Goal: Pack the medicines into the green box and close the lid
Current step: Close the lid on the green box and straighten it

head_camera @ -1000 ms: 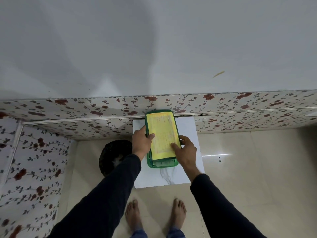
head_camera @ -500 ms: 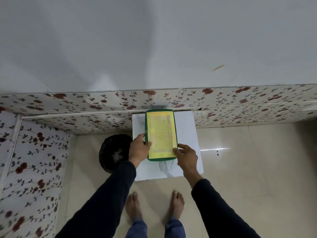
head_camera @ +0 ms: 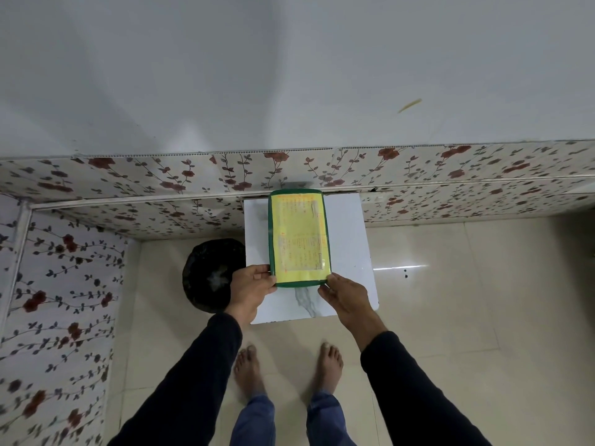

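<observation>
The green box stands on a small white marble-topped table, its lid down; a yellow printed label covers the top. The box's contents are hidden under the lid, and no medicines show anywhere. My left hand grips the near left corner of the lid with the thumb on top. My right hand touches the near right corner with its fingertips.
A round black bin lined with a bag sits on the floor just left of the table. Floral wall panels run behind and to the left. Beige floor tiles spread to the right. My bare feet stand in front of the table.
The lid has come down flat over the box, hiding the clear rim seen before. Both hands slid from the lid's sides toward its near corners.
</observation>
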